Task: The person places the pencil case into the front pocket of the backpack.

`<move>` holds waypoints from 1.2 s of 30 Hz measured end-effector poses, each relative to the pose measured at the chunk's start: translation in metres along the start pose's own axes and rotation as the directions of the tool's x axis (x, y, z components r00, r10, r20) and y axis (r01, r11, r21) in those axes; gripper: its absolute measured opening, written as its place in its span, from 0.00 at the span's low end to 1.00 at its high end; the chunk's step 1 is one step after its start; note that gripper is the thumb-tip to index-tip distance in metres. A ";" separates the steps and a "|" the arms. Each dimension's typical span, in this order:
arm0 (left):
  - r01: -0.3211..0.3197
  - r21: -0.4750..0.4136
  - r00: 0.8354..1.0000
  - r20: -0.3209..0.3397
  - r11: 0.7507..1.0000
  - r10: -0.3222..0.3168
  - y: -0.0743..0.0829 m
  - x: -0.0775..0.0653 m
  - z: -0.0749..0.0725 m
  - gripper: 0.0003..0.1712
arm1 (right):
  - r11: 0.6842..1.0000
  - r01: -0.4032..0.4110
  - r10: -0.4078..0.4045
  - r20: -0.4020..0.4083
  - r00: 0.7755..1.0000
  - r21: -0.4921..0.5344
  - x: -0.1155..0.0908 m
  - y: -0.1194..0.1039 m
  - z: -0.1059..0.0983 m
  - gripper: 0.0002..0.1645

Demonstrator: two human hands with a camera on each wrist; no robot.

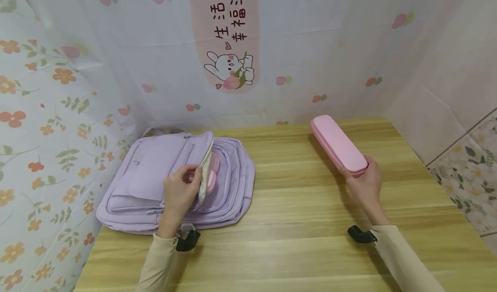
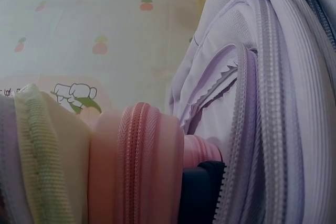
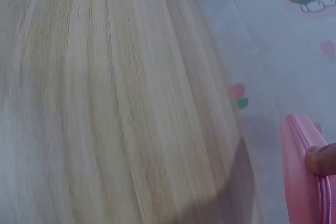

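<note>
A lilac backpack [image 1: 149,164] lies flat at the left of the wooden table. My left hand [image 1: 179,195] pinches the edge of its unzipped front pocket and lifts it. Inside the pocket, pink zippered cases [image 2: 167,177] show beside a dark blue item [image 2: 200,195] in the left wrist view. At the right, my right hand [image 1: 366,187] grips the near end of a long pink pencil case [image 1: 338,143], whose far end points toward the back wall. The right wrist view catches one fingertip [image 3: 321,160] against the zipper of that pencil case.
The wooden table [image 1: 287,223] extends between the backpack and the pencil case. Behind it hangs a white curtain [image 1: 155,59] printed with fruit and a rabbit. A floral sheet [image 1: 46,154] borders the left side. Black wrist straps [image 1: 188,241] sit at both cuffs.
</note>
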State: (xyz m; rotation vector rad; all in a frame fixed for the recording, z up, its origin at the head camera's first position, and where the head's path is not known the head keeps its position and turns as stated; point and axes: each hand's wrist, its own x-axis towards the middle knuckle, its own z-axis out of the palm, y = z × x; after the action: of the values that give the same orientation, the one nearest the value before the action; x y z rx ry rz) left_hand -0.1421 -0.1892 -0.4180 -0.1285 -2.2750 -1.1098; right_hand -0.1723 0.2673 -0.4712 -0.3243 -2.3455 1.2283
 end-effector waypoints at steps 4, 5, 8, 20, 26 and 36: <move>0.007 -0.004 1.000 0.006 1.000 -0.007 -0.001 0.000 0.001 0.05 | 1.000 0.017 -0.017 0.037 0.999 0.003 -0.003 -0.004 0.007 0.44; 0.008 -0.004 1.000 0.006 1.000 -0.008 -0.001 0.001 0.001 0.05 | 1.000 0.021 -0.021 0.050 0.999 0.000 -0.004 -0.005 0.009 0.44; 0.008 -0.008 1.000 0.005 1.000 -0.008 0.000 0.001 0.001 0.04 | 0.999 0.044 -0.042 0.084 0.996 -0.011 -0.007 -0.009 0.014 0.44; 0.015 -0.012 1.000 0.007 1.000 -0.015 0.000 0.000 0.001 0.05 | 0.988 0.157 -0.154 0.188 0.970 -0.005 -0.010 -0.031 0.030 0.43; 0.001 -0.013 1.000 -0.002 1.000 -0.001 0.000 0.001 0.002 0.05 | 0.970 0.240 -0.239 0.232 0.943 0.026 -0.008 -0.040 0.035 0.42; -0.011 -0.018 1.000 -0.009 1.000 0.011 0.000 0.001 0.001 0.05 | 0.944 0.293 -0.327 0.352 0.877 0.150 -0.014 -0.059 0.054 0.42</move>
State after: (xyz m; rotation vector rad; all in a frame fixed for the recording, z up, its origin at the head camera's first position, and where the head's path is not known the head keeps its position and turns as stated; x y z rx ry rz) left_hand -0.1433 -0.1887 -0.4181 -0.1433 -2.2547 -1.1228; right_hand -0.1869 0.1898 -0.4532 0.3407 -2.5096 1.3191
